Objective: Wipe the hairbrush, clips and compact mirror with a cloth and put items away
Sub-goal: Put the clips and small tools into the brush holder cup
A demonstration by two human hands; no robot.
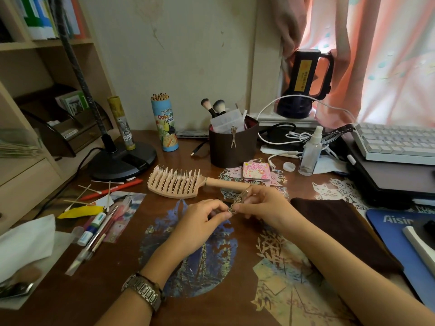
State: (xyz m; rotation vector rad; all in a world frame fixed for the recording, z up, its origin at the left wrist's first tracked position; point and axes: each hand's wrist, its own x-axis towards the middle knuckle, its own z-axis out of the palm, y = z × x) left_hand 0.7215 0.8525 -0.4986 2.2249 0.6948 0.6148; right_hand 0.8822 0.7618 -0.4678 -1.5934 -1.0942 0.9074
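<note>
Presently, head view: a metal clip (238, 201) is pinched between the left hand (203, 224) and right hand (260, 208), both closed on it above the desk (117, 283). No cloth is seen in the grip; the brown cloth (339, 222) lies right. Brush (181, 183) and mirror (257, 171) remain out; one clip (233, 137) is on the holder (233, 149). Task judged early.

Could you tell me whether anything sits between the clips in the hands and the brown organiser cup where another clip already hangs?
Yes. The hairbrush lies across the desk just beyond both hands, its handle pointing right, between the held clips and the brown cup. The pink compact mirror also lies near the cup's base. Lifting over them looks easy.
</note>
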